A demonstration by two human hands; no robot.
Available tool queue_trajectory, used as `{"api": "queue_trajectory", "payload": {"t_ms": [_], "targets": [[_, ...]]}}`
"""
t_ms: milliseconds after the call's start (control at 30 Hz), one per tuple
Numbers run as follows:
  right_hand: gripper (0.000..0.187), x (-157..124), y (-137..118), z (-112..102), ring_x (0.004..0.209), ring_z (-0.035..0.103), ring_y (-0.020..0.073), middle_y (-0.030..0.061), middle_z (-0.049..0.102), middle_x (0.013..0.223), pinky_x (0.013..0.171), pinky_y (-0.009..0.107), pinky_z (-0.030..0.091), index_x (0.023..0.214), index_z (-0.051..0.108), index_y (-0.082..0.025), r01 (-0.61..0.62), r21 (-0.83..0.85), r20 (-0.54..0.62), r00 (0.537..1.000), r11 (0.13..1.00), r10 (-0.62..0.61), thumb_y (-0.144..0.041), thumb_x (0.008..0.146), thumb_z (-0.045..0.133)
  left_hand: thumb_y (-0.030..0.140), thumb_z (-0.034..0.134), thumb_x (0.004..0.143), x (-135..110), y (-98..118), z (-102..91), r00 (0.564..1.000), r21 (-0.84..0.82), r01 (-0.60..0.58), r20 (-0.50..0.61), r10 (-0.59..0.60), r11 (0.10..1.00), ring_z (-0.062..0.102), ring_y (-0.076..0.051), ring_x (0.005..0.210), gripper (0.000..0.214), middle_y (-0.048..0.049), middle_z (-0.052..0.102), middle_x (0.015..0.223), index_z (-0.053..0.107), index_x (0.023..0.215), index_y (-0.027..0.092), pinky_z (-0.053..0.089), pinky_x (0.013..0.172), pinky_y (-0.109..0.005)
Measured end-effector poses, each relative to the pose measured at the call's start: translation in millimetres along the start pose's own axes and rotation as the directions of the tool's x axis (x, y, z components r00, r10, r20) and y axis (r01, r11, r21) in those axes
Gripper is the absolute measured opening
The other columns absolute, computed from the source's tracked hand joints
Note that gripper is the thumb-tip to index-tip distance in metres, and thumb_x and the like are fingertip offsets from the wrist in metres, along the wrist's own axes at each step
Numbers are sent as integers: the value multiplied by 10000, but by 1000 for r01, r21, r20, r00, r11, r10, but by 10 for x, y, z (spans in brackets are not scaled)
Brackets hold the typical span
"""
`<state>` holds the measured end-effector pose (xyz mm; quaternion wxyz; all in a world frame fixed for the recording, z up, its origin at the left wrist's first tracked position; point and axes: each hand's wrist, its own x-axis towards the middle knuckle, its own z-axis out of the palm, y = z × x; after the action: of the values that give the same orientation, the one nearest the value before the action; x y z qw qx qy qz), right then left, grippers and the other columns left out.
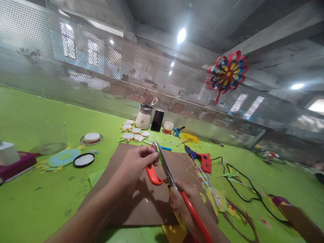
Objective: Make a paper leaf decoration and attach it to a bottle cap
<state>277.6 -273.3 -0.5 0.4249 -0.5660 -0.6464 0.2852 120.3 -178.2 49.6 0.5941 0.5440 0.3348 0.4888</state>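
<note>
My right hand (181, 199) grips a pair of scissors (169, 173) with red handles, the blades pointing up and away from me. Beside the blade tips, my left hand (141, 162) is closed in a pinch; a small greyish bit shows at its fingertips, too small to name. The blades look slightly apart, but I cannot tell whether they touch that bit. Below both hands lies a brown cardboard sheet (134, 209). On it, between the hands, rests an orange-handled tool (153, 176), partly hidden by my left fingers. A blue pen (165, 148) lies just behind the scissors.
A glue gun (190, 152) with a black cord (244, 199) lies right of the cardboard, among paper scraps. Behind stand a white jar (143, 118), a phone (157, 120) and a paper cup (168, 127). Several round white pieces (128, 136) and a blue paper disc (64, 157) lie left.
</note>
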Motion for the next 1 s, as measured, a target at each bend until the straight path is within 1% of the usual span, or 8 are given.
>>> {"api": "queue_trajectory", "payload": {"t_ms": [200, 267, 367, 467, 633, 733, 900, 1000], "targets": [[593, -4, 7, -5, 489, 433, 128, -8, 491, 565, 425, 220, 316, 1114, 637, -118, 22, -4, -6, 1000, 1000, -22, -620, 873, 431, 298, 751, 600, 1, 7, 28, 1000, -37, 29, -2, -30, 999, 470, -101, 529, 214, 23, 578, 524, 603, 625, 146, 346, 550, -236], [574, -8, -41, -19, 493, 442, 130, -11, 497, 561, 447, 228, 323, 1100, 645, -121, 41, -27, -6, 999, 999, -41, -609, 874, 444, 305, 752, 601, -2, 4, 30, 999, -51, 32, 4, -32, 998, 471, -101, 532, 222, 20, 579, 529, 602, 628, 143, 343, 551, -237], [513, -17, -136, -33, 529, 484, 139, -2, 543, 587, 499, 236, 360, 1052, 671, -150, 61, -97, -49, 997, 993, -66, -579, 895, 438, 316, 753, 595, -4, -1, 29, 999, -83, 50, 5, -50, 995, 481, -106, 536, 234, 14, 580, 542, 598, 628, 144, 340, 548, -241], [491, -24, -171, -24, 527, 499, 138, -3, 562, 592, 507, 234, 377, 1055, 674, -163, 43, -131, -71, 996, 990, -52, -575, 887, 467, 312, 754, 595, -6, -4, 29, 998, -95, 57, 6, -57, 994, 487, -109, 542, 234, 11, 575, 547, 593, 628, 145, 343, 552, -243], [582, -12, -44, 24, 502, 469, 130, 0, 519, 566, 450, 223, 353, 1096, 652, -129, 37, -44, -47, 998, 998, -39, -613, 897, 398, 311, 725, 633, -20, -2, 36, 1000, -44, 30, -4, -31, 999, 491, -117, 556, 206, 10, 573, 568, 589, 639, 156, 359, 566, -251], [589, 0, 18, 39, 478, 432, 119, -5, 492, 560, 420, 213, 330, 1112, 642, -117, 16, -1, -23, 1000, 1000, -16, -606, 903, 388, 306, 708, 638, -26, 0, 38, 999, -15, 27, -16, -28, 1000, 486, -119, 545, 195, 13, 561, 556, 580, 633, 160, 362, 562, -256], [583, 2, 8, 25, 495, 459, 124, 6, 513, 588, 430, 211, 350, 1093, 654, -123, -1, -9, -36, 999, 1000, 0, -617, 886, 425, 297, 703, 640, -26, 3, 34, 999, -26, 38, -19, -38, 999, 480, -113, 544, 186, 16, 563, 561, 581, 654, 156, 356, 556, -248], [586, -5, -7, 17, 484, 454, 126, 5, 509, 574, 418, 213, 349, 1085, 662, -131, -4, -16, -16, 1000, 1000, 3, -626, 885, 418, 296, 700, 642, -22, 9, 34, 1000, -21, 23, -10, -24, 999, 475, -113, 538, 182, 21, 557, 555, 578, 646, 161, 358, 555, -250]]}}
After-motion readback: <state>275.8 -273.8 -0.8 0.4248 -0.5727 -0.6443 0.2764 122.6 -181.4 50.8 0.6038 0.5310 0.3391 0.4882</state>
